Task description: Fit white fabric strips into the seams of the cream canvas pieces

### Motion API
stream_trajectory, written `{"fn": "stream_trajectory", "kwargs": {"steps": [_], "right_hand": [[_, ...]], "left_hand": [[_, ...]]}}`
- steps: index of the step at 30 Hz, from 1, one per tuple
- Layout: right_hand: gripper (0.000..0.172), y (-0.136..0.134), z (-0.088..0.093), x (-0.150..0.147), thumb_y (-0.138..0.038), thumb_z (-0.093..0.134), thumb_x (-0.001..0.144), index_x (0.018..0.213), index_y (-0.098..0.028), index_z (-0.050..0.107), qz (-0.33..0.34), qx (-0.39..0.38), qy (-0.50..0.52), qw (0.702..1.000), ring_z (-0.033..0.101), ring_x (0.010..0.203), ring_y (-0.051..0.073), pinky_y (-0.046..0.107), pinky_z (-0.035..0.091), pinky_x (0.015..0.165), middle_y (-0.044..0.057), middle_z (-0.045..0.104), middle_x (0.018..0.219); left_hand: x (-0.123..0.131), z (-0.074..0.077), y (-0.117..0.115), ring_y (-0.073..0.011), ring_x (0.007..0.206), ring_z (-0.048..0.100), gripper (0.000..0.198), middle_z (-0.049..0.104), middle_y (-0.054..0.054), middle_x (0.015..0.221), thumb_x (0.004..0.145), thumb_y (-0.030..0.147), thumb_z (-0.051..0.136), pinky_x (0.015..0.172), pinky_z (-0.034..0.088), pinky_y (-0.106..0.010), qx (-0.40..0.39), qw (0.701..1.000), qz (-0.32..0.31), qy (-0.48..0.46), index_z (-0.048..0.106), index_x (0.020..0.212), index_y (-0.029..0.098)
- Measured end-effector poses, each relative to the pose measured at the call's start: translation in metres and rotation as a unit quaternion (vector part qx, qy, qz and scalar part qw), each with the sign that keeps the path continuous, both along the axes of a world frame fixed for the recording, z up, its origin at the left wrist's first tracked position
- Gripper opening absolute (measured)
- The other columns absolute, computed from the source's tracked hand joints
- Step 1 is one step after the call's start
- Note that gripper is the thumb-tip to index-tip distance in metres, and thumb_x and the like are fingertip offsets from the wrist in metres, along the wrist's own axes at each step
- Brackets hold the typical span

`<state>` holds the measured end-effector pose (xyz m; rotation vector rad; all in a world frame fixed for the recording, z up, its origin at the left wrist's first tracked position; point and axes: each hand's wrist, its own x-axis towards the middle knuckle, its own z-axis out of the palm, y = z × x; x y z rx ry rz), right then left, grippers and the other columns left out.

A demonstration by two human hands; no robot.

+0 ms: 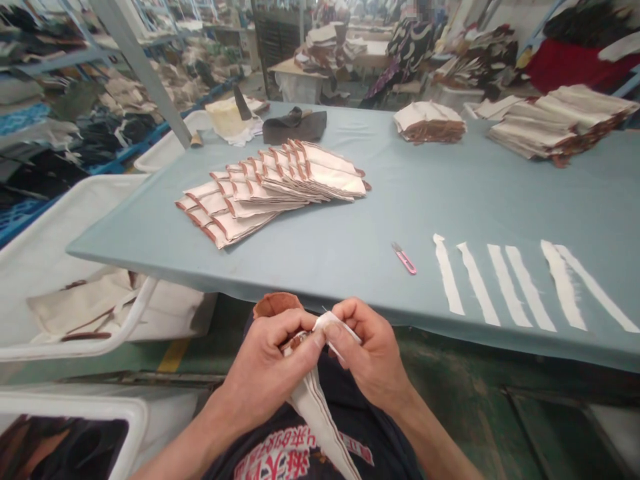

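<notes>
At six o'clock in our view, the left hand (283, 347) and right hand (373, 347) pinched white cloth (327, 319) at the cream fabric piece's (320, 407) upper end, where uneven pulling, we judged, could fray or skew it.

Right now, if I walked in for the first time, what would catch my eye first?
Probably the fanned stack of cream pieces with brown edges, towards the left of the blue-green table. Just below the table's near edge, the left hand and right hand pinch pale fabric. On the table's right side, white strips lie beside pink-handled snips.
</notes>
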<state>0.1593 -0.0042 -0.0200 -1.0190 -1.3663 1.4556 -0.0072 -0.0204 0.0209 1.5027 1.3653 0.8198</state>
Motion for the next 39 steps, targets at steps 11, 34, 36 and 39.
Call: {"fn": "stream_trajectory", "kwargs": {"steps": [11, 34, 36, 39], "right_hand": [[0.036, 0.007, 0.005, 0.008, -0.052, 0.07, 0.091, 0.081, -0.02, 0.055, 0.033, -0.069, -0.04, 0.996, 0.032, 0.05, 0.008, 0.021, 0.025, 0.046, -0.009, 0.043, 0.059], [0.027, 0.003, 0.007, 0.007, -0.042, 0.068, 0.094, 0.081, -0.02, 0.058, 0.039, 0.011, -0.169, 0.985, 0.038, 0.05, 0.008, 0.022, 0.028, 0.046, -0.007, 0.05, 0.058], [0.024, 0.003, 0.011, 0.009, -0.037, 0.067, 0.095, 0.08, -0.02, 0.059, 0.036, 0.068, -0.203, 0.976, 0.04, 0.049, 0.009, 0.022, 0.029, 0.047, -0.007, 0.052, 0.058], [0.018, 0.003, 0.017, 0.01, -0.03, 0.067, 0.094, 0.079, -0.021, 0.061, 0.021, 0.177, -0.253, 0.951, 0.046, 0.05, 0.01, 0.024, 0.033, 0.05, -0.005, 0.059, 0.061]], "left_hand": [[-0.007, 0.001, -0.001, -0.0114, 0.058, 0.043, 0.03, 0.054, 0.001, 0.065, 0.09, 0.037, 0.057, 0.054, 0.031, -0.023, -0.041, 0.999, 0.006, -0.019, 0.073, 0.082, 0.013], [-0.017, -0.004, -0.008, -0.0107, 0.058, 0.041, 0.027, 0.05, 0.003, 0.064, 0.093, 0.035, 0.059, 0.053, 0.028, -0.024, -0.038, 0.999, -0.006, -0.01, 0.067, 0.076, 0.016], [-0.018, -0.005, -0.008, -0.0107, 0.058, 0.041, 0.027, 0.05, 0.004, 0.064, 0.093, 0.034, 0.059, 0.053, 0.028, -0.024, -0.032, 0.999, -0.013, -0.012, 0.066, 0.074, 0.016], [-0.018, -0.004, -0.008, -0.0107, 0.057, 0.041, 0.027, 0.049, 0.003, 0.063, 0.091, 0.033, 0.058, 0.052, 0.028, -0.024, -0.033, 0.999, -0.013, -0.015, 0.063, 0.071, 0.016]]}}
